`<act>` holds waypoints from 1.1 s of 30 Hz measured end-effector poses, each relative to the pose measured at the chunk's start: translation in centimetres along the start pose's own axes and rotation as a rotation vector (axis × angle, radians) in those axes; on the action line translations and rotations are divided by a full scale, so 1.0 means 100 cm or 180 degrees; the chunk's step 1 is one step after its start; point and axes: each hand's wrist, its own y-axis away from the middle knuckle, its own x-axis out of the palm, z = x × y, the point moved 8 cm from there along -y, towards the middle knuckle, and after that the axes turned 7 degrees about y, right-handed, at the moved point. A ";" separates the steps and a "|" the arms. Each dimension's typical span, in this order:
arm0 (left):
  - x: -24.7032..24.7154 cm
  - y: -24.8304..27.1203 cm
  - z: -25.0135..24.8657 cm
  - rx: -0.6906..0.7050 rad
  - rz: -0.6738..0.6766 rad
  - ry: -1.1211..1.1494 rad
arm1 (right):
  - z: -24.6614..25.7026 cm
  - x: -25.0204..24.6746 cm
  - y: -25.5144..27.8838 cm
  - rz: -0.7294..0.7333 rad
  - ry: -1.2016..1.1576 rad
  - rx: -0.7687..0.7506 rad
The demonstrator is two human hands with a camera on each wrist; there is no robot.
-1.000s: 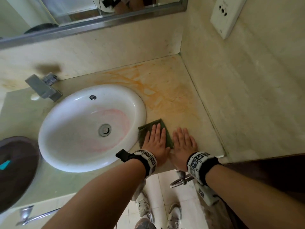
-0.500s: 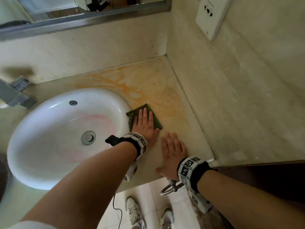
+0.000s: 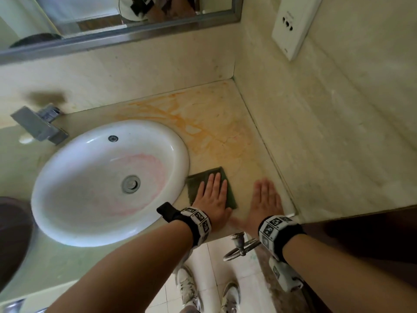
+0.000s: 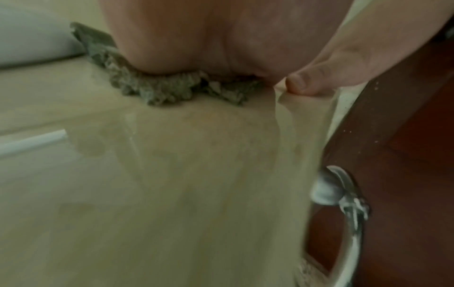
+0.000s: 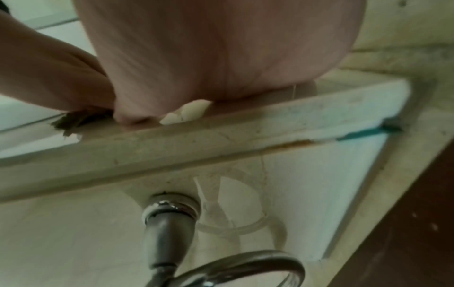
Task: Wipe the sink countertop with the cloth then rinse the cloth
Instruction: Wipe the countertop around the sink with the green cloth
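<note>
A dark green cloth [image 3: 196, 181] lies flat on the beige countertop [image 3: 225, 136], just right of the white sink basin [image 3: 94, 177]. My left hand [image 3: 213, 195] presses on it with straight fingers; in the left wrist view the cloth [image 4: 157, 91] bunches under the heel of my palm. To its right, my right hand [image 3: 266, 199] rests flat on bare countertop near the front edge, fingers spread. Orange stains [image 3: 191, 123] streak the countertop behind the cloth.
A square metal faucet [image 3: 38, 125] stands at the basin's back left. Tiled walls close the back and right sides, with a white socket [image 3: 293, 23] on the right wall. A chrome towel ring [image 3: 241, 247] hangs below the front edge. A dark round object [image 3: 11, 240] sits at far left.
My left hand has pulled the cloth back from beside the basin's rim toward the front edge. The right hand has shifted to the right, away from the left one.
</note>
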 end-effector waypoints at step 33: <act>-0.025 -0.042 -0.006 0.0458 -0.0037 -0.0243 | -0.003 0.004 -0.011 0.0632 0.0123 -0.0143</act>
